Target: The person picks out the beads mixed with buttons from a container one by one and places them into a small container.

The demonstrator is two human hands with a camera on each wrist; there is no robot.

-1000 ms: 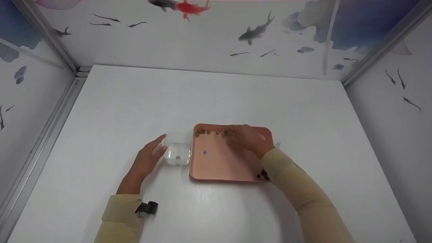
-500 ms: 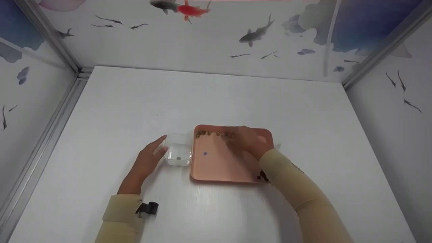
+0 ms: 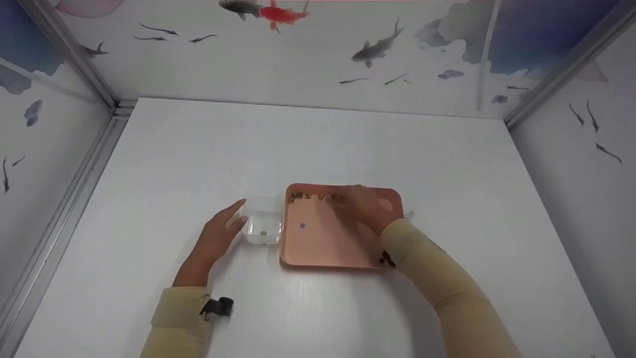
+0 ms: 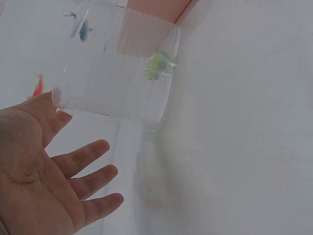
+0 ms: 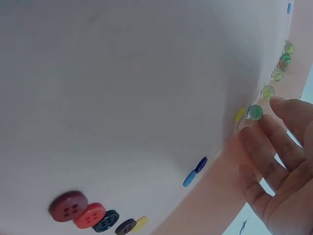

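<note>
My left hand (image 3: 216, 236) stands at the left side of a clear plastic box (image 4: 112, 68). Thumb and forefinger tips are at its rim, the other fingers spread loosely. Greenish glass marbles (image 4: 159, 61) lie at the bottom of the box. My right hand (image 5: 286, 156) reaches into the pink tray (image 3: 328, 248) near its far rim, fingers slightly bent. A green marble (image 5: 255, 112) sits right at its fingertips, the thumb tip beside another clear marble (image 5: 267, 91). More marbles (image 3: 298, 195) line the tray's far edge toward the left corner.
Flat buttons lie in the tray: a blue button (image 3: 302, 225) toward the left, and a yellow button (image 5: 239, 115) near the green marble. A row with a dark red button (image 5: 68, 206) rests along another edge. White table (image 3: 318, 144) surrounds the tray, with printed panels behind it.
</note>
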